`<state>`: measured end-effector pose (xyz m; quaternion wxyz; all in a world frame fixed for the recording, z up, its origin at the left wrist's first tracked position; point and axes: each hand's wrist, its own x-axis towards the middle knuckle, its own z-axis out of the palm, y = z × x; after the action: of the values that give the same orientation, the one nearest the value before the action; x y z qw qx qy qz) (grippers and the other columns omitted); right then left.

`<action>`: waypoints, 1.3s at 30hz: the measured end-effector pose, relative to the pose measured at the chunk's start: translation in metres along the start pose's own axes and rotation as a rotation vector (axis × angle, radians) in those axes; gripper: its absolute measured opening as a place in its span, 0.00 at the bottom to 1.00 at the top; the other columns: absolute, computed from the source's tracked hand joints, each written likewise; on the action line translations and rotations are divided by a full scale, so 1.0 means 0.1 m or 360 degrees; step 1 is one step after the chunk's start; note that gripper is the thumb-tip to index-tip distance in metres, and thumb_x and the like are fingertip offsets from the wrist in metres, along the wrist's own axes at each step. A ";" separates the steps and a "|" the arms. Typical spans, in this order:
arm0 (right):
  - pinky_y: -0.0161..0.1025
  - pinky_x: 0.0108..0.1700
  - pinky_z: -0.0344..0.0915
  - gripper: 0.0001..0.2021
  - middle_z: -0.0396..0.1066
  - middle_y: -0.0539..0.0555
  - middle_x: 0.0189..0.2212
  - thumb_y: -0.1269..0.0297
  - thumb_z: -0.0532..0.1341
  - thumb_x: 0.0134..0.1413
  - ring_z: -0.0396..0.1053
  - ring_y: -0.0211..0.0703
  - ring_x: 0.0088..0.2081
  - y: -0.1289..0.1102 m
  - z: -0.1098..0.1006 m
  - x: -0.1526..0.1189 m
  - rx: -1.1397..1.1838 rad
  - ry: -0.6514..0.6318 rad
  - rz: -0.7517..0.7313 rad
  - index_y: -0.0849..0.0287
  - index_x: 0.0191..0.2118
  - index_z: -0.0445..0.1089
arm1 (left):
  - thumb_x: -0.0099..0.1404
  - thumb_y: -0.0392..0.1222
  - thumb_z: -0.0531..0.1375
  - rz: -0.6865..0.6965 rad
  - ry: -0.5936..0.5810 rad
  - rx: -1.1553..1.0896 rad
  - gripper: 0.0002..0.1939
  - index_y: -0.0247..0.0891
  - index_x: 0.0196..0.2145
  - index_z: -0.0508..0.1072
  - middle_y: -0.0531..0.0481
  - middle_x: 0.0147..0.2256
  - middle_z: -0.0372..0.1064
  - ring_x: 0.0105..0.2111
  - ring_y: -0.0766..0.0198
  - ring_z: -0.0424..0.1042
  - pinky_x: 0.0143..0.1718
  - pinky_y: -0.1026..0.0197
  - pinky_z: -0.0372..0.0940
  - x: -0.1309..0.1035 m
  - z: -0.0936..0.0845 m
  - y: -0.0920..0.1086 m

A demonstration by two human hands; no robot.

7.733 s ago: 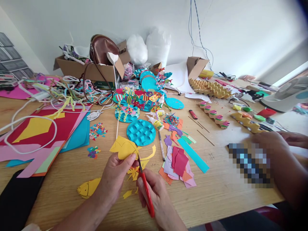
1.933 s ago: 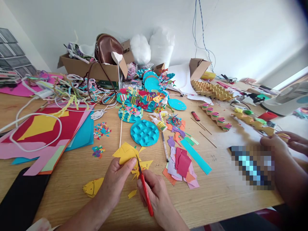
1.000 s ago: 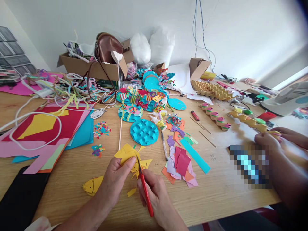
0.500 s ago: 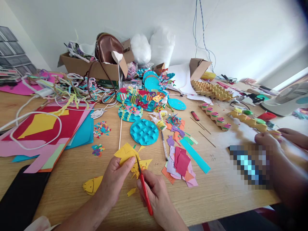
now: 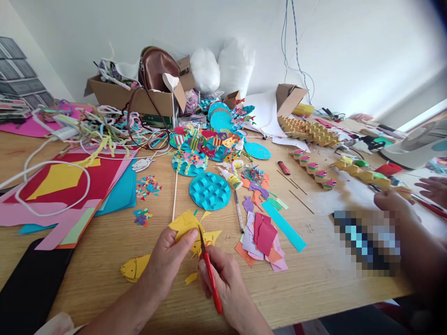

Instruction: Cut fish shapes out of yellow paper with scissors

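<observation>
Pinched in my left hand [image 5: 171, 253] is a piece of yellow paper [image 5: 184, 223] with a drawn outline. My right hand [image 5: 225, 277] is closed around red-handled scissors [image 5: 212, 284], whose dark blades meet the paper's right edge by my left thumb. Yellow paper scraps [image 5: 210, 238] lie just beyond and beneath the blades. A yellow paper fish [image 5: 134, 268] with inked lines rests left of my left forearm. Ahead of my hands sits a blue disc [image 5: 209, 191] covered with curved paper scales.
Coloured paper sheets [image 5: 101, 186] and a black phone-like slab [image 5: 31, 284] lie left. Right of my hands are a pen [image 5: 239, 211], paper scraps [image 5: 263, 235] and thin sticks [image 5: 301, 201]. A co-worker's hands [image 5: 393, 207] work at the far right with egg-carton strips [image 5: 366, 174].
The yellow paper has shifted slightly right in my left hand's grip, along the blades. At the right, the co-worker's far hand has opened and a red-handled tool now shows beside it.
</observation>
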<state>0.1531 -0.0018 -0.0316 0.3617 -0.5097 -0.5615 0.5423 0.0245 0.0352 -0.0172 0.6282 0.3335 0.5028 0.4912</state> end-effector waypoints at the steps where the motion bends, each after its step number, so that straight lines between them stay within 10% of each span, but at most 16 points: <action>1: 0.33 0.23 0.45 0.16 0.48 0.44 0.18 0.61 0.53 0.58 0.48 0.35 0.21 0.01 0.00 0.00 0.0008 -0.0001 0.0002 0.55 0.21 0.50 | 0.53 0.43 0.63 -0.0005 0.0006 0.0006 0.06 0.39 0.24 0.76 0.57 0.22 0.71 0.26 0.67 0.66 0.30 0.68 0.63 0.00 0.00 0.01; 39: 0.32 0.21 0.47 0.18 0.52 0.44 0.16 0.58 0.53 0.61 0.50 0.33 0.19 0.00 0.00 -0.03 0.0113 -0.0032 0.0013 0.56 0.22 0.53 | 0.57 0.44 0.62 -0.0035 -0.0163 0.0013 0.08 0.40 0.24 0.75 0.58 0.22 0.68 0.26 0.67 0.63 0.32 0.67 0.62 -0.01 -0.05 0.00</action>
<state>0.1539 -0.0045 -0.0315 0.3717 -0.4934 -0.5434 0.5685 0.0202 0.0342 -0.0184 0.6572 0.3552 0.4757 0.4643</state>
